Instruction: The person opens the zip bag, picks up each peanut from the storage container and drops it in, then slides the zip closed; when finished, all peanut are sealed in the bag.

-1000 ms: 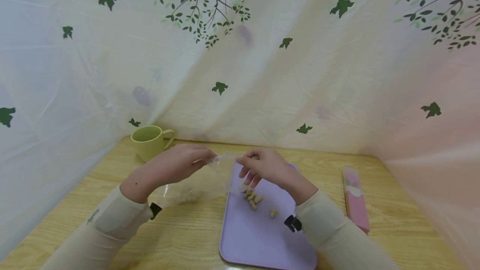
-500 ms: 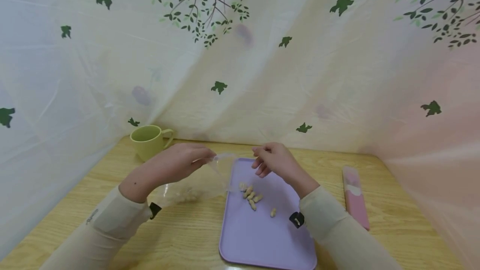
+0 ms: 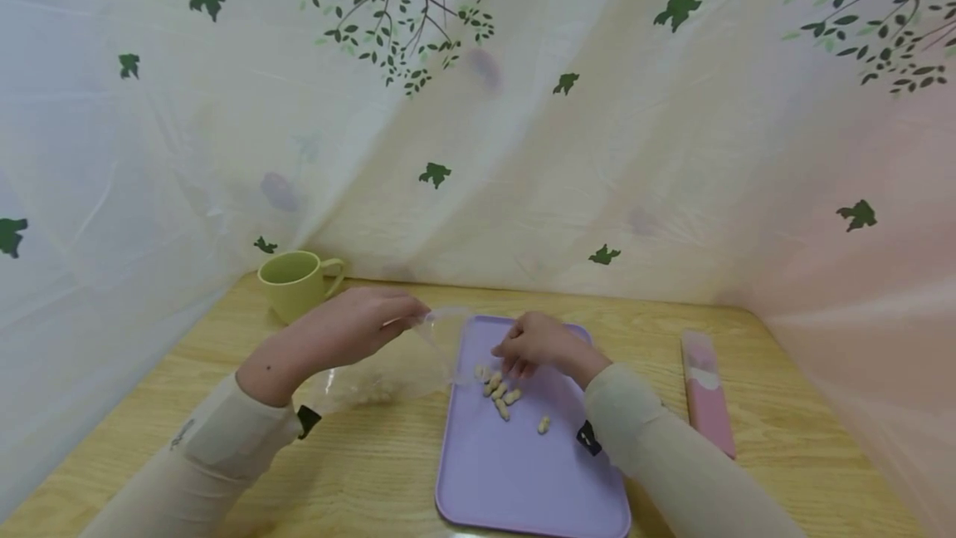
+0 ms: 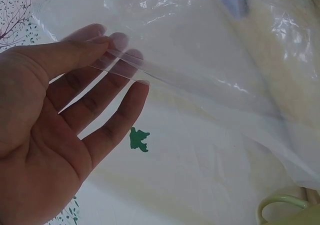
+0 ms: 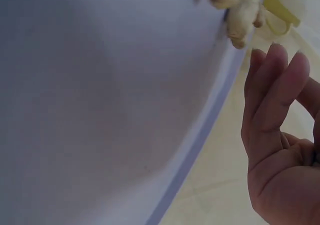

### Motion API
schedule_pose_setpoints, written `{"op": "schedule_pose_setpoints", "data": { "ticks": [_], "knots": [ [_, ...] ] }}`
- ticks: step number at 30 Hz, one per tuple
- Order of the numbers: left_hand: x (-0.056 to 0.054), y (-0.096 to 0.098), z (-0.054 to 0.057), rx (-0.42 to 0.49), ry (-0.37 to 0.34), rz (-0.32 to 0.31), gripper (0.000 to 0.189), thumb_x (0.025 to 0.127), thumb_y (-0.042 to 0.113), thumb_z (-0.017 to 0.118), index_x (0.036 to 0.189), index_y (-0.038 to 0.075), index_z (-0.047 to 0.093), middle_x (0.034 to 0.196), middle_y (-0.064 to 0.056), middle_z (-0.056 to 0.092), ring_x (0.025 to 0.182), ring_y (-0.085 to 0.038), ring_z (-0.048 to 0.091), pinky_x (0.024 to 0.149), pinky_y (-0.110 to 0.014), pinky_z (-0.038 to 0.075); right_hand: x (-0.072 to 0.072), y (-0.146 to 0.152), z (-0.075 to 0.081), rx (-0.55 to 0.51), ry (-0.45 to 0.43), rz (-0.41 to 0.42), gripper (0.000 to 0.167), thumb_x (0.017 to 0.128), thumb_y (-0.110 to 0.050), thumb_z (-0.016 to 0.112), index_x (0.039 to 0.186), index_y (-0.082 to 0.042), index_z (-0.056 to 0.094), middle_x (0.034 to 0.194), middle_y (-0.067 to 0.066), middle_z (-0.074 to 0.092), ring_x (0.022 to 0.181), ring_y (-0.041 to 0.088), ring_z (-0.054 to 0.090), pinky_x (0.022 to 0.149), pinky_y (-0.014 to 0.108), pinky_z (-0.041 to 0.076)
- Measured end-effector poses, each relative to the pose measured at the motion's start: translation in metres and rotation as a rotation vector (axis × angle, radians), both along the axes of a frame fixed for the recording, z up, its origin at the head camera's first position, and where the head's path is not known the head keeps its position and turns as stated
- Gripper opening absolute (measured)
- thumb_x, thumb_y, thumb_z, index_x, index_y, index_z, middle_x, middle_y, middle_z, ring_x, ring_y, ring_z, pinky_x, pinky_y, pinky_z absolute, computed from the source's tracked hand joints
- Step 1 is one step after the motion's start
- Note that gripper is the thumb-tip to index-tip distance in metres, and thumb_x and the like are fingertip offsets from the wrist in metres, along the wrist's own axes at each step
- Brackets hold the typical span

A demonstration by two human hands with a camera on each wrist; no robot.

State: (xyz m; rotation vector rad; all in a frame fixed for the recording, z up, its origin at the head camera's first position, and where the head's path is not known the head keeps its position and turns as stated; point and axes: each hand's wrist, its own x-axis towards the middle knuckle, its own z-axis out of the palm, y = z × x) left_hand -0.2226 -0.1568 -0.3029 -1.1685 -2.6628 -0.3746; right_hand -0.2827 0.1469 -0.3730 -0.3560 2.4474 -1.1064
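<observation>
My left hand (image 3: pixel 357 325) pinches the upper edge of a clear plastic bag (image 3: pixel 407 359), which lies at the left of a purple tray (image 3: pixel 530 480). In the left wrist view, the thumb and fingers hold the bag's thin film (image 4: pixel 210 80). Pale lumps show dimly through the bag. Several unshelled peanuts (image 3: pixel 502 409) lie at the bag's mouth on the tray, and a single peanut (image 3: pixel 543 424) sits apart. My right hand (image 3: pixel 543 344) is just above the heap, fingers loosely bent downward. The right wrist view shows no peanut in its fingers (image 5: pixel 280 85); its thumb is partly hidden.
A yellow-green mug (image 3: pixel 293 285) stands at the back left of the wooden table (image 3: pixel 351 471). To the right of the tray lies a long pink and white packet (image 3: pixel 708 405). A patterned curtain (image 3: pixel 508 189) hangs behind the table and along both sides.
My right hand left the bag's edge, moved right and back, then came down toward the peanuts. My left hand keeps its pinch on the bag in the same place.
</observation>
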Motion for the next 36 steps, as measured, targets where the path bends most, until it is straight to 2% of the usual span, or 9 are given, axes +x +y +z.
{"op": "schedule_pose_setpoints", "data": {
  "ticks": [7, 13, 22, 32, 36],
  "knots": [
    [0.000, 0.000, -0.001, -0.005, -0.008, 0.010, 0.021, 0.107, 0.015, 0.065, 0.125, 0.011, 0.076, 0.117, -0.001, 0.079, 0.110, -0.020, 0.077, 0.096, -0.041, 0.065, 0.005, -0.005, -0.004, 0.097, 0.024, 0.061, 0.020, 0.096, -0.016, 0.076, 0.081, -0.004, 0.081, 0.072, 0.007, 0.077, 0.053, 0.010, 0.064, 0.058, 0.027, 0.061],
    [0.000, 0.000, -0.001, 0.000, 0.004, 0.002, 0.020, 0.107, 0.015, 0.065, 0.124, 0.011, 0.076, 0.116, 0.000, 0.079, 0.109, -0.019, 0.078, 0.095, -0.041, 0.065, 0.007, -0.009, -0.004, 0.148, 0.001, 0.087, 0.023, 0.097, -0.015, 0.074, 0.078, -0.005, 0.079, 0.068, 0.005, 0.074, 0.051, 0.009, 0.062, 0.055, 0.025, 0.059],
    [0.001, 0.000, -0.001, -0.003, 0.004, -0.001, 0.020, 0.107, 0.014, 0.065, 0.124, 0.011, 0.076, 0.116, 0.000, 0.079, 0.109, -0.019, 0.078, 0.095, -0.041, 0.065, 0.006, -0.010, -0.009, 0.121, -0.029, 0.092, 0.017, 0.097, -0.011, 0.073, 0.083, -0.004, 0.078, 0.068, 0.005, 0.073, 0.051, 0.008, 0.062, 0.054, 0.023, 0.058],
    [0.000, 0.000, 0.001, 0.002, 0.009, -0.015, 0.020, 0.108, 0.014, 0.064, 0.124, 0.010, 0.076, 0.116, -0.001, 0.080, 0.108, -0.020, 0.078, 0.095, -0.041, 0.065, 0.007, -0.010, -0.003, 0.068, -0.043, 0.088, 0.019, 0.098, -0.007, 0.067, 0.083, -0.003, 0.079, 0.069, 0.005, 0.074, 0.054, 0.010, 0.064, 0.058, 0.025, 0.060],
    [0.000, 0.000, 0.002, -0.005, 0.014, -0.014, 0.020, 0.108, 0.014, 0.063, 0.124, 0.011, 0.076, 0.115, -0.001, 0.080, 0.108, -0.019, 0.078, 0.095, -0.041, 0.065, 0.008, -0.006, -0.002, 0.035, -0.031, 0.076, 0.017, 0.097, -0.009, 0.068, 0.084, -0.004, 0.079, 0.070, 0.006, 0.075, 0.056, 0.011, 0.066, 0.060, 0.028, 0.062]
  ]
}}
